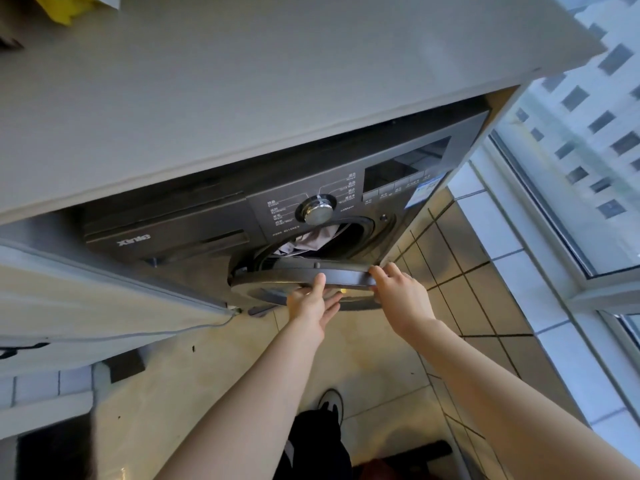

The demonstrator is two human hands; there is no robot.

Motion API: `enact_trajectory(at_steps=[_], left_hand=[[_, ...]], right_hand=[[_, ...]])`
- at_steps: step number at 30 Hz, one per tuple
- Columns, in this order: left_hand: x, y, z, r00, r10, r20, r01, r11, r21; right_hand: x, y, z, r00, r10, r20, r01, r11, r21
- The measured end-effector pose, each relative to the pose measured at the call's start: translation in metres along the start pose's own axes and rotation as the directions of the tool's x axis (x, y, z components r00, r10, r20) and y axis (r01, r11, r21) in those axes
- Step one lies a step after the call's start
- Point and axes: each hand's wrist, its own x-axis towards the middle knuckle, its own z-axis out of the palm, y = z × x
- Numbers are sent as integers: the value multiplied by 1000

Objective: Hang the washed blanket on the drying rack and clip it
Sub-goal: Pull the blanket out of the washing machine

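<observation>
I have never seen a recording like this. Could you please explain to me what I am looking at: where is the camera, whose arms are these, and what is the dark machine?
There is one picture, from a camera worn on a person's head, looking down. The two bare arms are that person's own. The dark machine is a front-loading washing machine under a pale countertop. Its round door is swung open. The left hand pinches the door's rim, thumb on top; the right hand curls its fingers over the rim. Inside the drum lies crumpled cloth, probably the washed blanket. No drying rack is in view.
</observation>
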Motion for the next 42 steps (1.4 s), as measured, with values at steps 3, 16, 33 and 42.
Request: enact_trajectory(at_steps=[3, 16, 33, 42], left_hand=[[-7, -14, -19, 1000, 8, 16, -8, 999, 47], [-40, -46, -148, 979, 200, 48, -201, 887, 416], [-65, -38, -319, 804, 574, 152, -474, 466, 747], [-71, -27, -350, 750, 643, 154, -489, 383, 784]], right_hand=[[-30, -11, 6, 1000, 14, 28, -13, 1000, -16], [-153, -117, 57, 977, 133, 165, -157, 977, 143], [-175, -301, 127, 886, 122, 448, -397, 698, 596], [-168, -345, 131, 900, 128, 418, -384, 687, 617]])
